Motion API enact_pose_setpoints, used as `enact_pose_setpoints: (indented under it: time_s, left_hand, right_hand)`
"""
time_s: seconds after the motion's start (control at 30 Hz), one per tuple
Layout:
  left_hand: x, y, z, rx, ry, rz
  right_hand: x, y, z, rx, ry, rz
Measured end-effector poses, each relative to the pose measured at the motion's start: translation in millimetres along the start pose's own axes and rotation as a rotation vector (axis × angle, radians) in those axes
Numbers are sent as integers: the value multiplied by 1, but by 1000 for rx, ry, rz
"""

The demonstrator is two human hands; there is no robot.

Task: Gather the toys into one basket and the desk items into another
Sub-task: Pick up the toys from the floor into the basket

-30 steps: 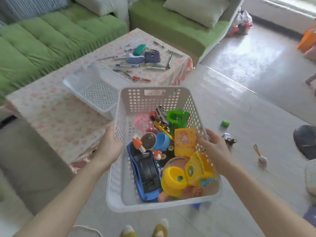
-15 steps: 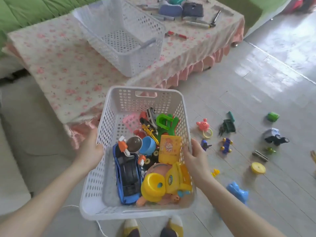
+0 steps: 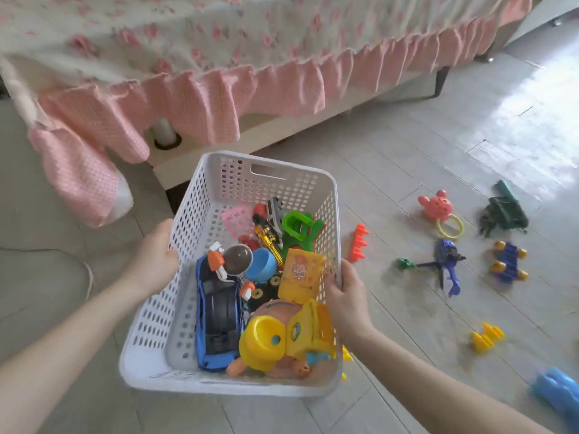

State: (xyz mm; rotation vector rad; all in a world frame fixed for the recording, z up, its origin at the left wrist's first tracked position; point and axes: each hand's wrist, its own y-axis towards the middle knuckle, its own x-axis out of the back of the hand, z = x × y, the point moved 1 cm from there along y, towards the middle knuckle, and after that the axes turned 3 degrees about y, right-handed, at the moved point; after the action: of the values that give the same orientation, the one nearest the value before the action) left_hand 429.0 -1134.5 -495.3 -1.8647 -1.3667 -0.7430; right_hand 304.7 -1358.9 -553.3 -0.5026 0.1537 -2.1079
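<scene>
head | left hand (image 3: 153,258) grips the basket (image 3: 238,180) by its left wall | right hand (image 3: 344,296) grips its right rim | basket holds toys (image 3: 260,343), including a blue car (image 3: 216,321), beside the table (image 3: 250,42) | loose toys (image 3: 437,208) lie on the floor (image 3: 407,151) to the right

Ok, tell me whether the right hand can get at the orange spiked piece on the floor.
Probably not yet: the right hand grips the basket rim. The orange piece lies uncovered on the floor beside the basket, so freeing that hand should do.
</scene>
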Motion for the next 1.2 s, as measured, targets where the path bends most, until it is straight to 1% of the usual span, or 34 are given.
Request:
enact_pose_setpoints:
  time_s: [0.13,0.2,0.33,0.5,0.57,0.6,0.63,0.67,0.7,0.73,0.77,0.8,0.83,0.93,0.97,1.0,1.07,1.1,1.17,1.2]
  left_hand:
    - [-28,14,29,-17,25,-56]
    - [-35,15,34,-24,33,-81]
    - [-43,7,36,12,30,-91]
    - [-50,13,46,28,59,-93]
    - [-49,15,47,27,64,-94]
    - [-49,14,47,23,63,-97]
    - [-48,14,46,21,66,-99]
    - [-48,13,45,19,75,-97]
    - [-48,12,44,14,81,-95]
    - [-49,12,44,7,82,-95]
    - [-49,13,44,0,80,-96]
    - [-50,14,44,-3,76,-95]
    - [-50,14,44,-2,71,-93]
    - [-49,13,45,2,50,-85]
    - [-49,12,45,8,47,-82]
    - [-49,11,43,4,43,-81]
    - [-49,10,39,-5,38,-91]
    - [-49,10,37,-6,37,-100]
    - [-50,10,33,-9,36,-108]
    - [-50,9,33,-6,33,-106]
  right_hand:
    - [-21,16,-36,69,-5,21]
    - [-28,19,-49,54,-11,44]
    - [-27,13,-65,11,-39,79]
    - [-18,26,-77,83,-70,116]
    - [-4,34,-81,9,-14,75]
    - [4,38,-85,-31,-54,47]
    - [13,41,-91,-59,-188,35]
    - [21,42,-97,-79,-424,55]
    - [26,40,-104,-115,-665,105]
    - [29,37,-112,-165,-852,161]
    - [29,34,-120,-215,-963,215]
    - [29,32,-128,-263,-998,264]
    - [27,28,-133,-311,-979,304]
    - [21,27,-142,-426,-767,402]
    - [20,30,-140,-431,-720,411]
    - [21,36,-138,-426,-683,376]
    - [25,57,-127,-370,-574,235]
    - [29,71,-120,-303,-550,157]
    - [36,100,-103,-127,-637,78]
    - [38,114,-96,-52,-704,81]
